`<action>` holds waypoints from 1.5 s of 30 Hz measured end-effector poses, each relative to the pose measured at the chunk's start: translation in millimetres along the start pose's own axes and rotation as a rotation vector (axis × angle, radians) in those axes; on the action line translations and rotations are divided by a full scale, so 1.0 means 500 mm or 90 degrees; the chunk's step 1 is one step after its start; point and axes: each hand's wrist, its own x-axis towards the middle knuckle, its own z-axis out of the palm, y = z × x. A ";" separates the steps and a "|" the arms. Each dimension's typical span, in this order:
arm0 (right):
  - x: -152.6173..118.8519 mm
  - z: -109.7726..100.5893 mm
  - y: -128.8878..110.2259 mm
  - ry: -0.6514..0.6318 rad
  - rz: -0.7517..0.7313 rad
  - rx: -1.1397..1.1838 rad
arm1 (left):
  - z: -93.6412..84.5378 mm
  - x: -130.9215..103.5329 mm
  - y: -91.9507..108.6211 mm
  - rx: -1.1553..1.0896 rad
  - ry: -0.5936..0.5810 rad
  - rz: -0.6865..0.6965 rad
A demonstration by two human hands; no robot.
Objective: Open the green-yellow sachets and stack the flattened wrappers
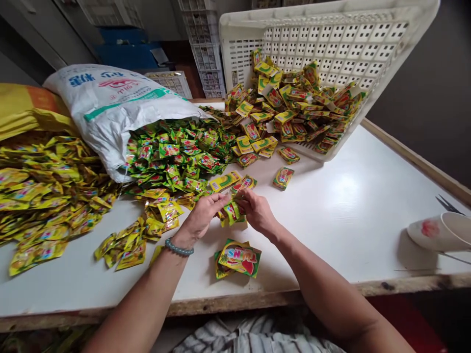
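Observation:
My left hand [203,213], with a beaded bracelet on its wrist, and my right hand [257,212] meet near the middle of the table. Their fingers pinch small green and yellow candy packets [231,214] between them. Just beyond the fingers lie a yellow box [225,181] and another small box, partly covered by my right hand. Closer to the table's front edge, a TWINS box [240,259] rests on another box. Green packets [176,152] are heaped behind my left hand, and yellow packets [127,245] lie to its left.
A tilted white basket [382,49] spills small boxes [287,108] at the back. A white sack [110,108] and a large yellow packet pile [47,191] are at left. A cup [439,231] and scissors [449,205] are at right. Two loose boxes lie near the basket.

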 end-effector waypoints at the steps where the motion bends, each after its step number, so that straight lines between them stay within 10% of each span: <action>1: 0.000 -0.002 0.000 0.004 -0.001 -0.021 | 0.001 -0.001 0.005 0.021 -0.015 -0.002; 11: 0.007 -0.031 -0.020 -0.132 0.151 0.354 | 0.003 0.015 0.020 0.072 -0.027 0.050; 18: 0.027 -0.057 0.016 0.236 0.107 0.116 | -0.002 0.066 0.028 0.424 -0.213 0.200; 24: 0.028 -0.065 0.016 0.315 0.137 0.034 | -0.018 0.076 0.036 0.743 -0.375 0.244; 30: 0.026 -0.047 0.012 0.230 0.122 0.064 | -0.063 0.025 0.015 0.894 -0.186 0.189; 38: 0.029 -0.048 0.032 0.186 0.122 0.120 | 0.016 0.019 -0.029 0.728 -0.183 0.242; 45: 0.032 -0.050 0.042 0.135 0.122 0.275 | -0.033 0.006 -0.054 0.354 0.053 0.057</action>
